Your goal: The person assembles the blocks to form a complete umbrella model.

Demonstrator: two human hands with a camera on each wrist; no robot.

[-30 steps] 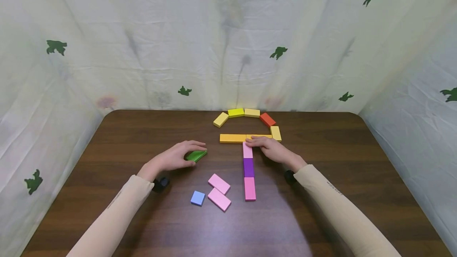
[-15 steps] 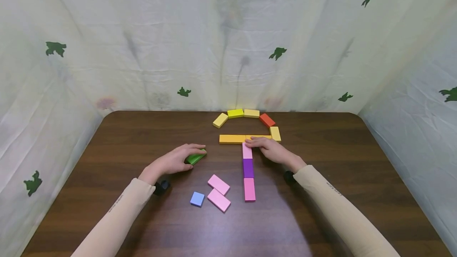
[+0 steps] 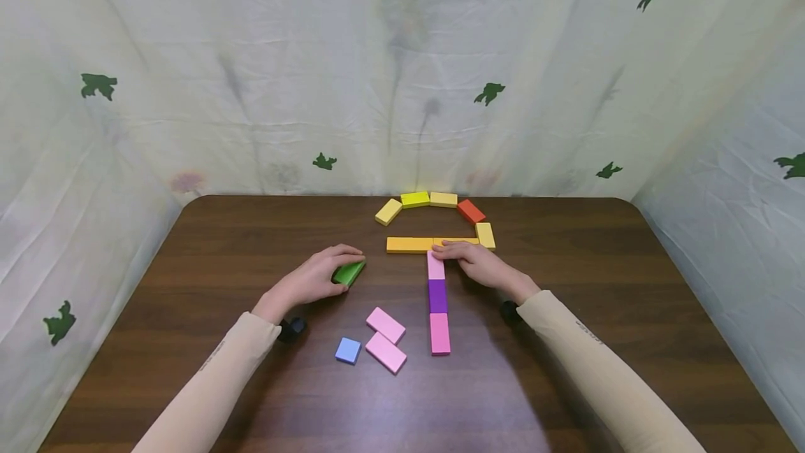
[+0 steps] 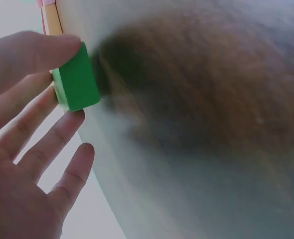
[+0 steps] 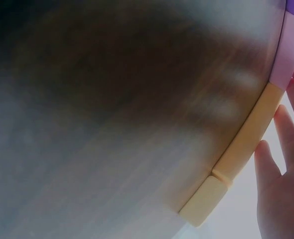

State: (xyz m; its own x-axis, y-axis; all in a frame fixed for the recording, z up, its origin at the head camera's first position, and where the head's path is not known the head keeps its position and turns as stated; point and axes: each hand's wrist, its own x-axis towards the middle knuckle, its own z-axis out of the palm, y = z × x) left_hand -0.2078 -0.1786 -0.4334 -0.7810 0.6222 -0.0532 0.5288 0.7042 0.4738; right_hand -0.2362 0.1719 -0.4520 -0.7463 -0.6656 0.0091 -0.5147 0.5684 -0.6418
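My left hand (image 3: 311, 277) pinches a green block (image 3: 349, 272) between thumb and fingers, left of the laid-out blocks. In the left wrist view the thumb presses one face of the green block (image 4: 78, 82), and the lower fingers stay spread. My right hand (image 3: 486, 265) lies with fairly straight fingers on the right-hand orange block (image 3: 458, 240) and the far end of a light pink block (image 3: 436, 268). The right wrist view shows those fingertips (image 5: 261, 149) right at the edge of the orange block (image 5: 249, 134).
Below the light pink block run a purple block (image 3: 437, 296) and a pink block (image 3: 440, 334) in line. Another orange block (image 3: 409, 245), yellow blocks (image 3: 415, 199) and a red block (image 3: 471, 211) form an arc. A blue block (image 3: 348, 350) and two pink blocks (image 3: 386, 352) lie loose nearby.
My left hand has shifted slightly right, and the green block in its fingers has turned a little. The right hand and the laid-out blocks stay where they were.
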